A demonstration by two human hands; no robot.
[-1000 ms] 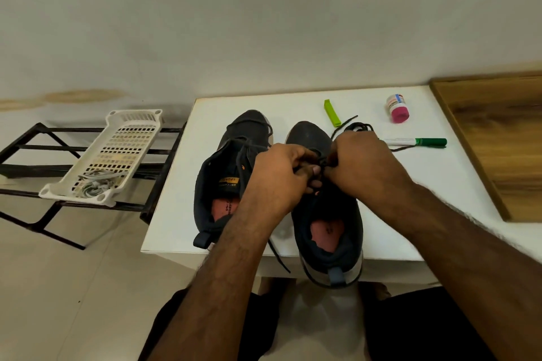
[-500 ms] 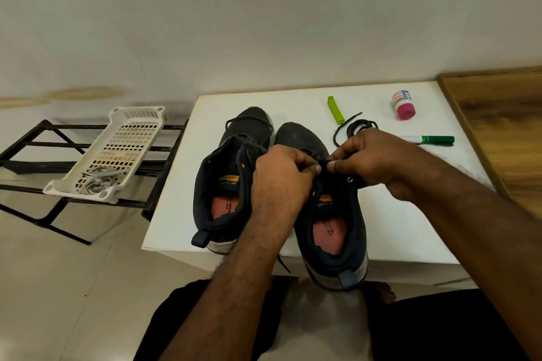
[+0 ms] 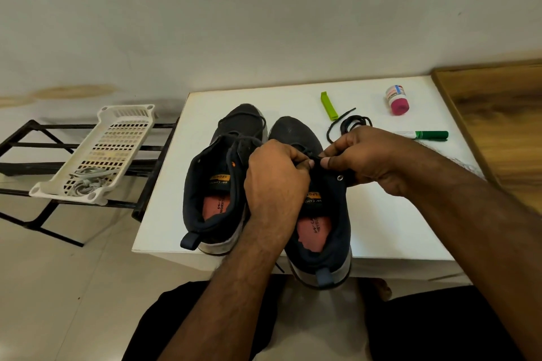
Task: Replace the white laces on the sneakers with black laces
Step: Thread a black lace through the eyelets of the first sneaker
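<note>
Both hands meet fingertip to fingertip, forearms reaching in from 6 and 4 o'clock

The left hand [image 3: 275, 176] shows its back to the camera, fingers curled inward toward 3 o'clock, its forearm running up from 6 o'clock. The right hand [image 3: 369, 161] comes in from 4 o'clock, knuckles up, thumb and forefinger pinched together and pointing toward 9 o'clock. The two sets of fingertips sit just beside each other; what they pinch is too small to tell
</note>
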